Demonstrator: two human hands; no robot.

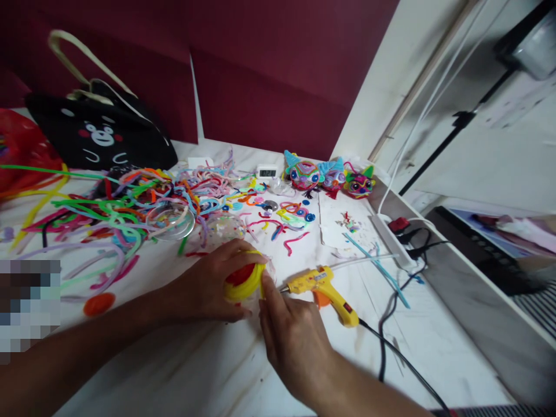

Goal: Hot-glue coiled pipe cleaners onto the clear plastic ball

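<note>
Ball (237,277), within the grip: left hand (216,284) clasping it from the left, thumb and fingers spread around it, apparently to steady it; right hand (293,324) with fingertips against its right edge, at the yellow coils (253,284), perhaps to keep them snug; whether these pinch or merely press, I cannot tell; glue gun (324,285) just right of the grip, nozzle towards it, probably laid there for easy reach; pipe cleaners (130,200) heaped beyond the left hand, presumably to leave working room; clock (267,172) farther beyond, its digits unclear; label on the gun likewise too small to read; bag (102,139), far left, bearing a printed cartoon face.
</note>
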